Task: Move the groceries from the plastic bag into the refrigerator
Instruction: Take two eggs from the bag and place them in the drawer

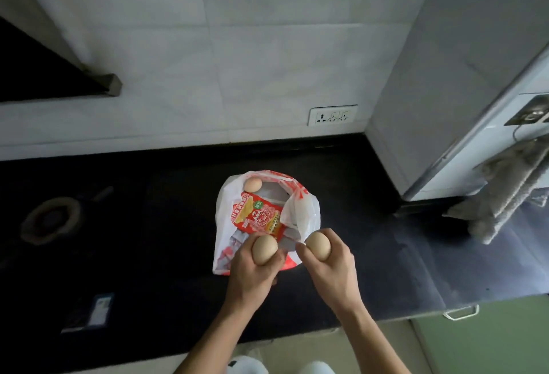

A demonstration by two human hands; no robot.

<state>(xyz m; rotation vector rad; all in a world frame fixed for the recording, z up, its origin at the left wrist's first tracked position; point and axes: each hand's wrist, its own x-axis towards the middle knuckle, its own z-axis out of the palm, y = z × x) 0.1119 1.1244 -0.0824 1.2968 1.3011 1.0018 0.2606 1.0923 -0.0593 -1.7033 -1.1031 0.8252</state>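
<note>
Eggs fill both hands above the plastic bag point(225, 219): left hand point(252, 272) curls round one egg point(264, 250), right hand point(329, 269) round another point(318, 245). Squeezing hard could crack shells; a third egg point(252, 185) rests at the bag's far rim.

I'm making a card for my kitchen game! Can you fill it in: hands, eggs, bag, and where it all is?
left hand: grips left egg
right hand: grips right egg
third egg: lies in the plastic bag, at its far end
red packet: inside the bag, nearer than the third egg
bag sits on: dark counter
</note>
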